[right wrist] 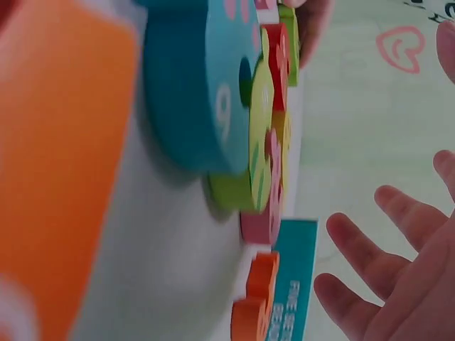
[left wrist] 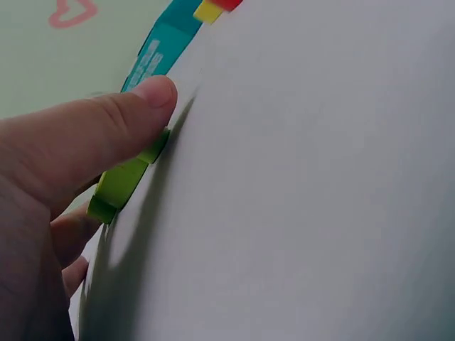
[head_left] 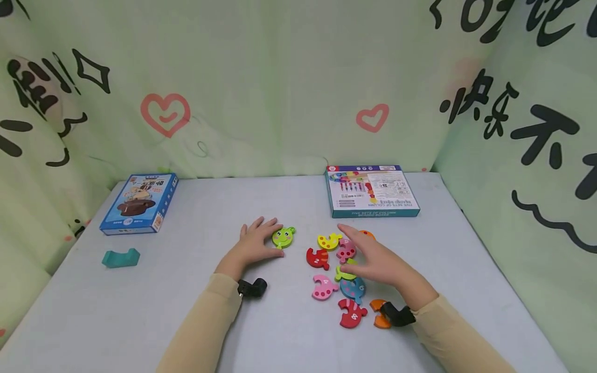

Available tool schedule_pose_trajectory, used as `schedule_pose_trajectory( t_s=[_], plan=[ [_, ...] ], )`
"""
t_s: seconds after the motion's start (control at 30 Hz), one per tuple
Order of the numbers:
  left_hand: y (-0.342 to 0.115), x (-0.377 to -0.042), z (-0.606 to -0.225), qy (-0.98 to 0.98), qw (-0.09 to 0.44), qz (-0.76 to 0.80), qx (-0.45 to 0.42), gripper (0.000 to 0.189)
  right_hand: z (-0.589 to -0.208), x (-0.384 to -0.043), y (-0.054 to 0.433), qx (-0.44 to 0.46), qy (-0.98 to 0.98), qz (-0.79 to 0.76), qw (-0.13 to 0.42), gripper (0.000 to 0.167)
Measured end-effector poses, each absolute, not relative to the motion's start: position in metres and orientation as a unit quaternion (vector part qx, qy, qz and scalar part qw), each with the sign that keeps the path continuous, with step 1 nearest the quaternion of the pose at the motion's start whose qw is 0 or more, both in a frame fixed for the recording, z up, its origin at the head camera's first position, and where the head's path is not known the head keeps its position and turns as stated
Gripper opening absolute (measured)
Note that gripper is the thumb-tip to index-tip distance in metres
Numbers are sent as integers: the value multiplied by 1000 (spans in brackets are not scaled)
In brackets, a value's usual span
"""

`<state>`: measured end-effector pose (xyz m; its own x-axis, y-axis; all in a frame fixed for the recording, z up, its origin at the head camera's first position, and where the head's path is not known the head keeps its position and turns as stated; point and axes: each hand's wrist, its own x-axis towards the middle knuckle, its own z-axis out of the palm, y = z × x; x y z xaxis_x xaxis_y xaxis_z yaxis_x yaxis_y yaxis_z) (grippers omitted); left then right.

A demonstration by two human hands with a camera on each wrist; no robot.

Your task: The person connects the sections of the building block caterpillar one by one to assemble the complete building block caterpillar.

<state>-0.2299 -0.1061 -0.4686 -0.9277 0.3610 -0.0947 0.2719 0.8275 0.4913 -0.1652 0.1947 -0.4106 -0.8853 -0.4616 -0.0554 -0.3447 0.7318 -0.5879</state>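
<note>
My left hand (head_left: 255, 243) is beside a green smiling-face puzzle piece (head_left: 283, 237), its thumb and forefinger spread on either side. In the left wrist view the thumb partly covers the green piece (left wrist: 121, 186); whether it touches is unclear. Over a cluster of colourful animal-shaped pieces hovers my right hand (head_left: 380, 259), fingers extended and holding nothing. Under and around it lie a yellow piece (head_left: 328, 242), a red one (head_left: 317, 258), pink ones (head_left: 324, 288), a blue one (head_left: 353, 289) and a red one (head_left: 352, 314). An orange piece (head_left: 382, 322) is partly hidden by the wrist camera.
A blue box (head_left: 138, 203) lies at the back left, with a teal curved block (head_left: 121, 258) in front of it. Another flat box (head_left: 371, 191) lies at the back right. Printed curtains (head_left: 280, 93) enclose the white table (head_left: 210, 207) at the back and sides.
</note>
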Motion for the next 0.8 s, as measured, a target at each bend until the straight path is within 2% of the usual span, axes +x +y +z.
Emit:
schedule_pose_trajectory(
  t_s=[0.47, 0.8],
  plan=[
    [-129, -228, -472, 952, 41, 260, 159, 77, -422, -195, 162, -261, 935, -198, 139, 74],
    [-127, -227, -473, 951, 39, 260, 160, 80, -432, -197, 161, -264, 934, -159, 178, 66]
  ],
)
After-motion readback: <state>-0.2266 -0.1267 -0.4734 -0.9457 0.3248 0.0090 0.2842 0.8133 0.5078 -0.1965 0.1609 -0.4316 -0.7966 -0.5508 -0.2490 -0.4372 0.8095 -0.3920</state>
